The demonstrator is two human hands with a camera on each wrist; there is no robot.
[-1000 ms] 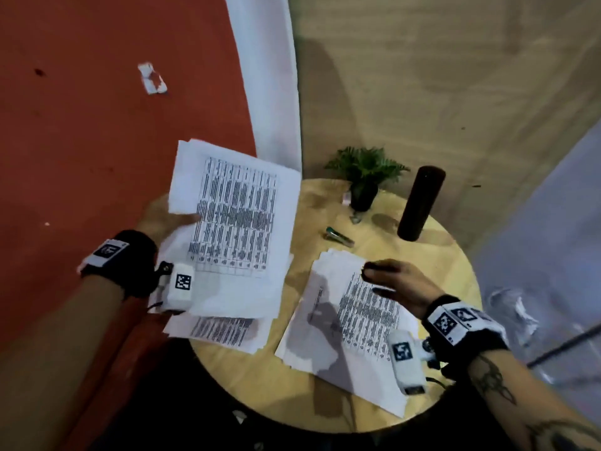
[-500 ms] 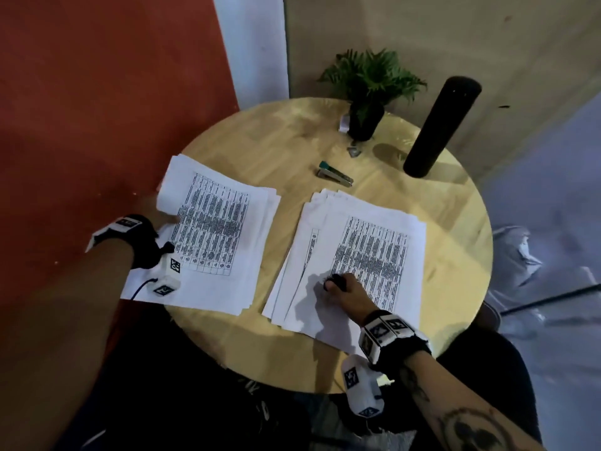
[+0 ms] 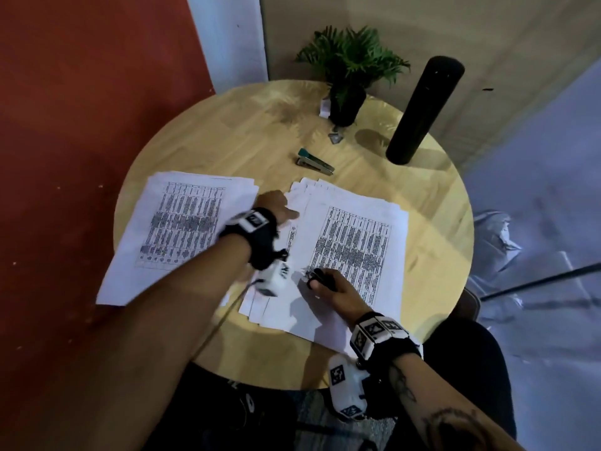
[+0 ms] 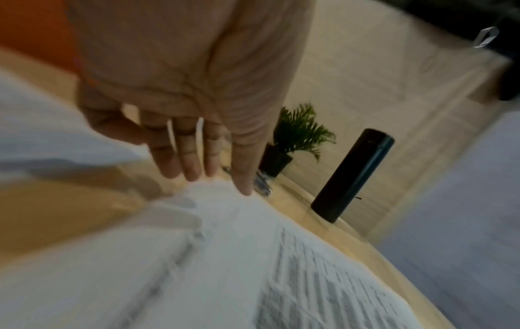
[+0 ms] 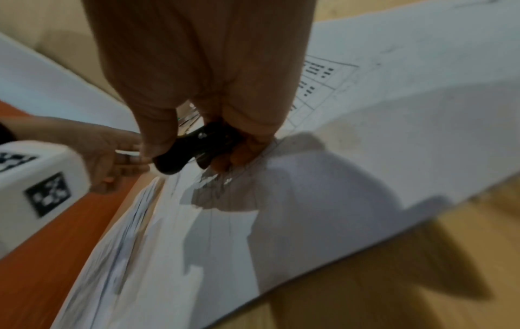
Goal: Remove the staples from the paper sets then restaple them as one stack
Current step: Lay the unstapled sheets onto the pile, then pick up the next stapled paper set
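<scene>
The left paper set [image 3: 177,229] has been put down flat on the tabletop [image 3: 432,255]; a second ago it was held up in the air. The left hand [image 3: 276,206] has let go and is now stretched, fingers wide, over the far corner of the right paper set [image 3: 354,242]. The right hand's grip is closed round a small black staple remover [image 5: 194,147], pressed on that set's near corner. A staple is likely being pulled next. The stapler [image 3: 314,161] lies unused behind.
</scene>
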